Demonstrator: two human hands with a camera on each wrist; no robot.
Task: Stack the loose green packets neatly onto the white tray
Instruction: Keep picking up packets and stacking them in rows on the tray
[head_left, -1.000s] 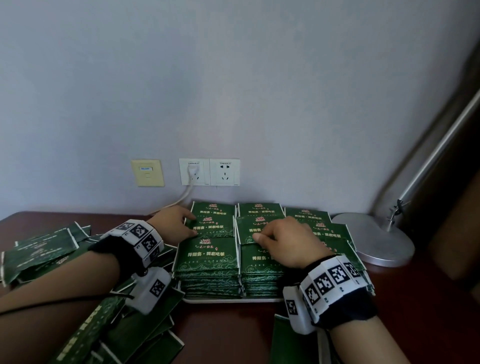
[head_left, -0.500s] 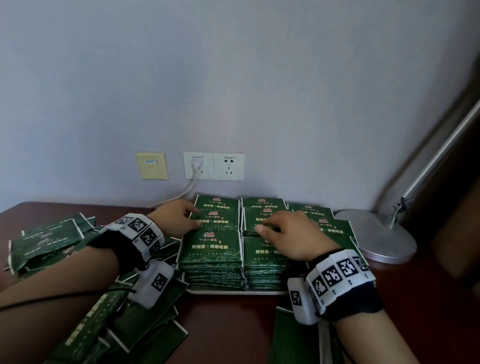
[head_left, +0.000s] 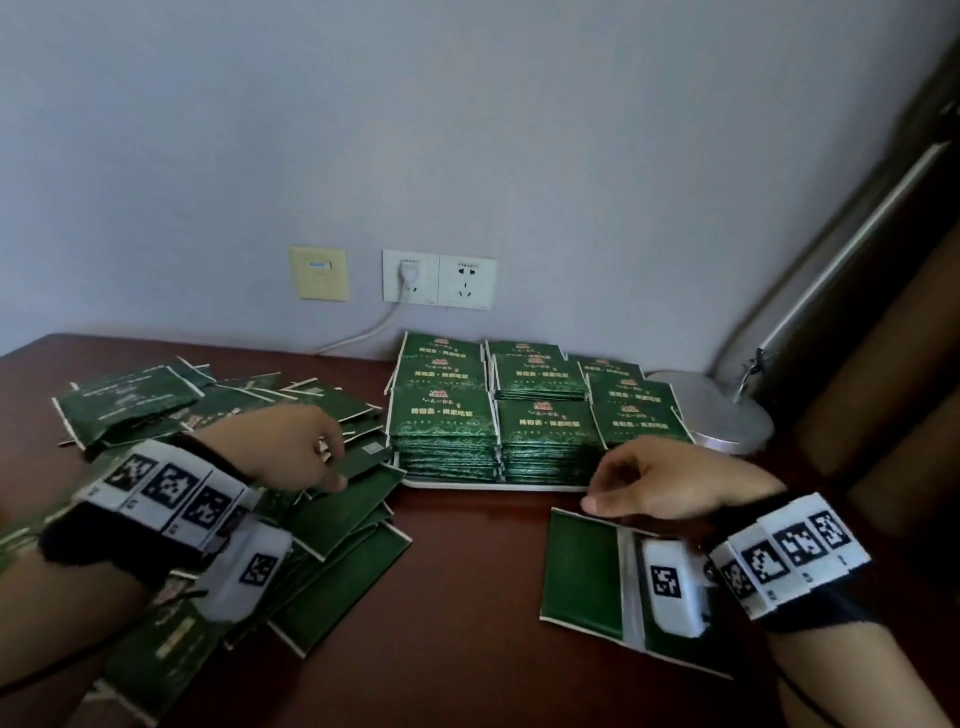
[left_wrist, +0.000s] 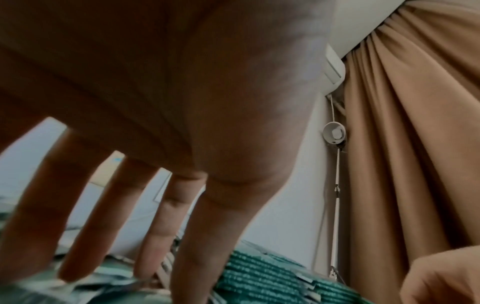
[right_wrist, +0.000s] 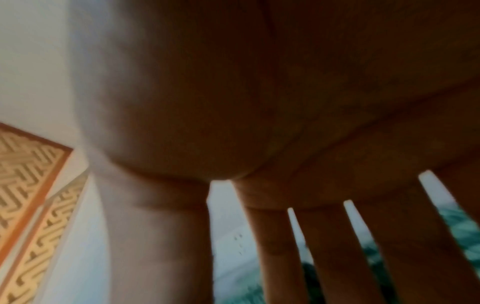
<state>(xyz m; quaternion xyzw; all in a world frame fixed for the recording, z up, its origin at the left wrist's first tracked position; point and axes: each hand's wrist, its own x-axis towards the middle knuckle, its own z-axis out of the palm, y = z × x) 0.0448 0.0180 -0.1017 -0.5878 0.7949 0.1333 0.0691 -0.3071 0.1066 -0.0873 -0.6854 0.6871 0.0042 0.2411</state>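
Several neat stacks of green packets (head_left: 441, 415) fill the white tray (head_left: 493, 486) by the wall. A heap of loose green packets (head_left: 332, 525) spreads over the left of the table. My left hand (head_left: 332, 462) is over that heap just left of the tray, fingers (left_wrist: 161, 236) straight and spread, tips touching a dark packet (head_left: 366, 457). Two loose packets (head_left: 582, 566) lie front right. My right hand (head_left: 597, 486) hovers over their far edge, just before the tray, fingers (right_wrist: 335, 257) hanging loose and holding nothing.
A silver lamp base (head_left: 711, 410) stands right of the tray, its arm rising to the upper right. Wall sockets (head_left: 439, 278) with a plug and white cable are behind the tray. A brown curtain (head_left: 883, 415) borders the right side. Bare table (head_left: 478, 597) lies between the hands.
Both hands have left the tops of the stacks on the tray. The left one moved left to the loose heap; the right one drew back toward the front-right packets.
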